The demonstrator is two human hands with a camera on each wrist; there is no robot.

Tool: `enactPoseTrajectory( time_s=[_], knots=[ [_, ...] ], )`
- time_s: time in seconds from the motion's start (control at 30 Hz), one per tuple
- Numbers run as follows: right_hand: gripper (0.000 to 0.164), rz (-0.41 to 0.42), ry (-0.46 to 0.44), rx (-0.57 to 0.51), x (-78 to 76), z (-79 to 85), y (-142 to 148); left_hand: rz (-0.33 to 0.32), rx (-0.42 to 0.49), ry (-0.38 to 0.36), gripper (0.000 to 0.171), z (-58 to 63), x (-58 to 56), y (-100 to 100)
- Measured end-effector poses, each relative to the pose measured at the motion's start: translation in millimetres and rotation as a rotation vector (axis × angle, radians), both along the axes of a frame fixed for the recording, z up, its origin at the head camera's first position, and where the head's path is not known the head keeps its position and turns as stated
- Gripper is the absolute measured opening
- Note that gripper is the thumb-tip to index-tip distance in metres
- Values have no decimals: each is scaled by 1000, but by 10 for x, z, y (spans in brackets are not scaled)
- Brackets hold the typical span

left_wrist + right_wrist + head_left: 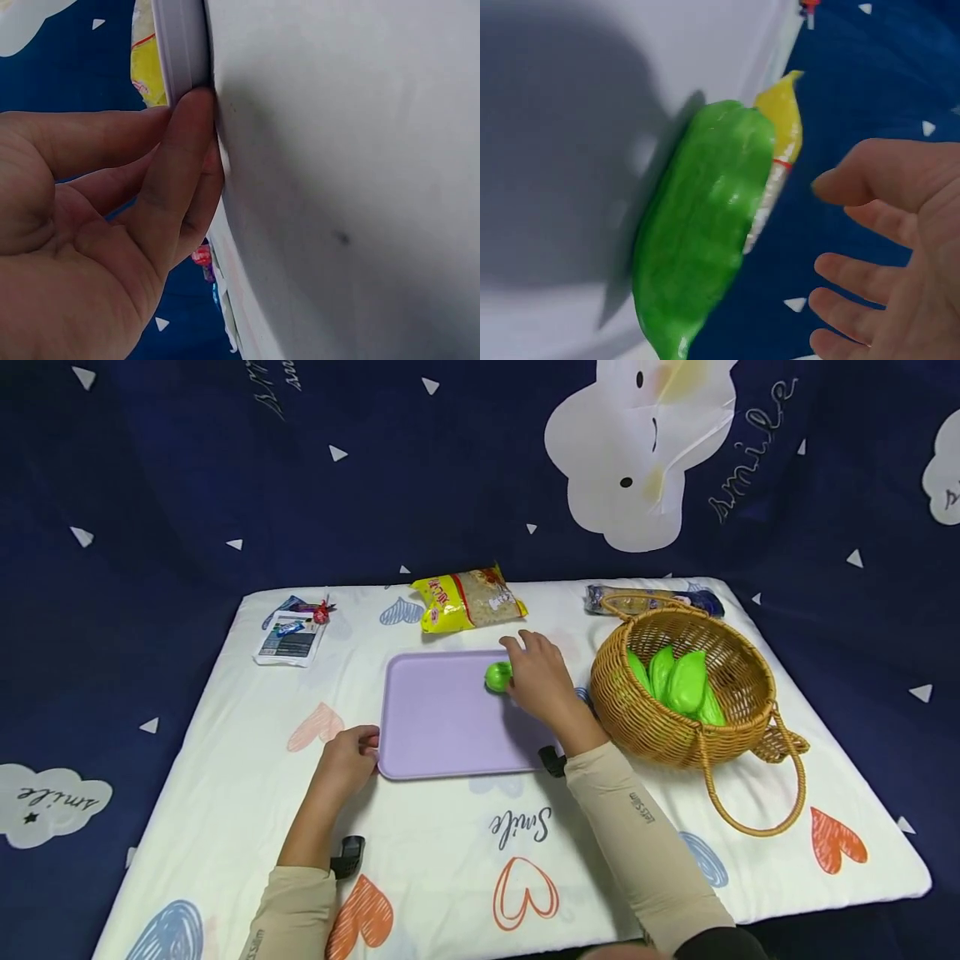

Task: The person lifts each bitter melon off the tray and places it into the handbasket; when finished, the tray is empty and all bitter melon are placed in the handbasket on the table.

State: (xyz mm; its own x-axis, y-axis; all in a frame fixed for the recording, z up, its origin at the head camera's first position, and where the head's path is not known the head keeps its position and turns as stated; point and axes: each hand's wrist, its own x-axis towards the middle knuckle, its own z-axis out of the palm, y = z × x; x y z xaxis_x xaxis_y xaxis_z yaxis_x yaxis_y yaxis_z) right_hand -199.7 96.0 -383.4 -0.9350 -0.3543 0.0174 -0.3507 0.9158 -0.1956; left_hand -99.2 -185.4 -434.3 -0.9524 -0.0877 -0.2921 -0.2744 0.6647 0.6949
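Note:
A ribbed, elongated green vegetable with a pointed tip (701,217), perhaps a pepper or gourd, lies on the lilac tray (442,718) near its far right part. Beside it is my right hand (538,677), fingers spread and slightly bent. In the right wrist view a gap separates that hand (900,247) from the vegetable. At the tray's near left side, my left hand (350,762) holds the rim. Thumb and fingertips meet the tray's edge (184,52) in the left wrist view, the left hand (112,202) low against the cloth.
Right of the tray stands a wicker basket (637,727) with several green vegetables (686,681), its handle hanging toward me. Behind lie a yellow snack bag (468,602) and a long clear-and-blue packet (645,600). Small packets (288,639) sit far left. A dark patterned cloth (225,460) hangs behind.

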Motion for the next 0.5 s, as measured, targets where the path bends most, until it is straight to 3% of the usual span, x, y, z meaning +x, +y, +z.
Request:
enactPoseTrajectory(
  time_s=[0.3,0.5],
  knots=[
    [56,-13,-179,176,-108,-153,8,4,-15,-7,41,7,12,20],
    [57,-13,-135,201,-87,-240,22,2,-35,14,41,16,23,5]
  ],
)
